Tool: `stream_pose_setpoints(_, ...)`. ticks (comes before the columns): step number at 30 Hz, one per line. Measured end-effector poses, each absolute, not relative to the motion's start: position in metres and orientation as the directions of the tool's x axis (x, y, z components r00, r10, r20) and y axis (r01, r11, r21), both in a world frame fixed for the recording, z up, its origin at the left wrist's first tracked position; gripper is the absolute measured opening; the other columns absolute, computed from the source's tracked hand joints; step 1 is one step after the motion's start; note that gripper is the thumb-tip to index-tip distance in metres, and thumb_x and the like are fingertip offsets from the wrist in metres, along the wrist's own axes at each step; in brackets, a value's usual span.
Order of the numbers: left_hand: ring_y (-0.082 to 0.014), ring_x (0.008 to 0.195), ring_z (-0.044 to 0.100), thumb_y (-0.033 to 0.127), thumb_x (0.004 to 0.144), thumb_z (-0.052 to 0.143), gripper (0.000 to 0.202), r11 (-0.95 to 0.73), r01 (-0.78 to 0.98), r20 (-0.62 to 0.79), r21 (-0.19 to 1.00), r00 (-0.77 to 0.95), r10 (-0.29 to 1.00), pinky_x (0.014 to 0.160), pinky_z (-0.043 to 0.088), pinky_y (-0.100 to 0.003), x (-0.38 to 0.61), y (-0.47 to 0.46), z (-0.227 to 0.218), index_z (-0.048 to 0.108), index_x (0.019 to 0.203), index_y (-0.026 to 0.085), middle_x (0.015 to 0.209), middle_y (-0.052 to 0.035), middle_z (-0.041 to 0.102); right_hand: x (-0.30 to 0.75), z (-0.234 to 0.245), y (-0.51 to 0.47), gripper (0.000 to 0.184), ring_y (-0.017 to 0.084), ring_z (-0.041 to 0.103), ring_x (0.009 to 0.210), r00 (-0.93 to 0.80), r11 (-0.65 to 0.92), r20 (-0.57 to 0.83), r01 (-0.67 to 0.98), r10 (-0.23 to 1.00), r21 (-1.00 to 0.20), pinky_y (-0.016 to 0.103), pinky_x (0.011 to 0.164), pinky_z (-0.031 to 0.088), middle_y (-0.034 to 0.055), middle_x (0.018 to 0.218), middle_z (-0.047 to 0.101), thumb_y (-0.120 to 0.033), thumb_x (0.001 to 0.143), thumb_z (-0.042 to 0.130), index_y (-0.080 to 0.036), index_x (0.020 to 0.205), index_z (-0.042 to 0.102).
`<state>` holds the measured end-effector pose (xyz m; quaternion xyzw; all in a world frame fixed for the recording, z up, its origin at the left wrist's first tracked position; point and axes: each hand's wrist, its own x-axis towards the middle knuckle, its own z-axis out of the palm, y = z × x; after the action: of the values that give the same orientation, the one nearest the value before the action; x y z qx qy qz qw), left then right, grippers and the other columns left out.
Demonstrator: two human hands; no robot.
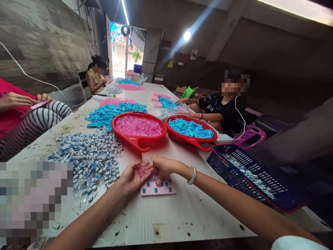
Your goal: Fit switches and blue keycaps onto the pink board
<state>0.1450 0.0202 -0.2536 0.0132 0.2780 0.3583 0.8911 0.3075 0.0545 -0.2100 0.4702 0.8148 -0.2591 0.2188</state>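
Head view, and from where I stand the left hand [133, 176] lies palm up, fingers open and loosely curled around a little heap of pink bits [142, 170]. Just beside it the right hand [163, 168] bends over the board [163, 191], fingers curled down to it — whether they pinch anything, I cannot tell. The board lies flat on the table [140, 218], pink, dotted with blue squares [156, 190]. Beyond the hands sit two trays, both red: the left tray [130, 139] holds pink pieces [137, 125], the right tray [185, 138] blue strips [191, 127]. Grey-and-blue parts [88, 156] heap up leftward — a basket [220, 167] stands on the right
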Motion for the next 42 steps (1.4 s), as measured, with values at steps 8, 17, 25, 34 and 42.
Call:
stream_pose_setpoints(8,-0.0227,0.081,0.069,0.014,0.091,0.031,0.032,0.750,-0.618,-0.505,0.236,0.581,0.638,0.070,0.056,-0.028,0.145,0.021,-0.250,0.048,0.114,0.000,0.087,-0.0169,0.067,0.295,-0.213,0.052,0.029,0.016,0.060,0.057,-0.347,0.351,-0.580,0.930,0.737,-0.110,0.022,0.054,0.043,0.0003,0.051,0.060,-0.028,0.043,0.085,-0.014,0.061,0.068)
stream_pose_setpoints(17,-0.0208,0.075,0.069,0.012,0.089,0.032,0.031,0.715,-0.631,-0.555,0.300,0.495,0.669,0.068,0.057,-0.027,0.145,0.022,-0.248,0.049,0.112,0.000,0.080,-0.0147,0.068,0.289,-0.209,0.052,0.030,0.019,0.062,0.062,-0.428,0.505,-0.545,0.863,0.722,-0.009,0.022,0.050,0.040,0.0025,0.061,0.064,-0.021,0.047,0.083,-0.014,0.073,0.070)
stream_pose_setpoints(25,-0.0191,0.069,0.069,0.011,0.087,0.037,0.031,0.704,-0.631,-0.567,0.326,0.465,0.679,0.062,0.056,-0.025,0.147,0.018,-0.245,0.050,0.113,0.000,0.081,-0.0154,0.069,0.291,-0.212,0.050,0.037,0.019,0.063,0.070,-0.389,0.430,-0.524,0.902,0.757,-0.049,0.021,0.055,0.042,0.0024,0.069,0.066,-0.021,0.046,0.083,-0.017,0.081,0.071)
stream_pose_setpoints(34,-0.0190,0.072,0.069,0.012,0.088,0.036,0.031,0.706,-0.618,-0.562,0.345,0.466,0.683,0.062,0.055,-0.024,0.148,0.016,-0.243,0.050,0.112,-0.001,0.088,-0.0183,0.068,0.300,-0.206,0.032,0.034,0.023,0.064,0.080,-0.375,0.433,-0.470,0.901,0.799,0.017,0.022,0.058,0.039,0.0096,0.080,0.068,-0.028,0.056,0.083,-0.012,0.083,0.070)
stream_pose_setpoints(42,-0.0219,0.080,0.067,0.028,0.092,0.036,0.039,0.726,-0.610,-0.469,0.318,0.564,0.679,0.071,0.055,-0.029,0.146,0.015,-0.243,0.049,0.115,0.000,0.093,-0.0195,0.066,0.310,-0.200,0.017,0.021,0.017,0.061,0.069,-0.371,0.323,-0.281,0.925,0.885,-0.203,0.021,0.052,0.033,0.0059,0.078,0.069,-0.019,0.061,0.078,-0.015,0.081,0.070)
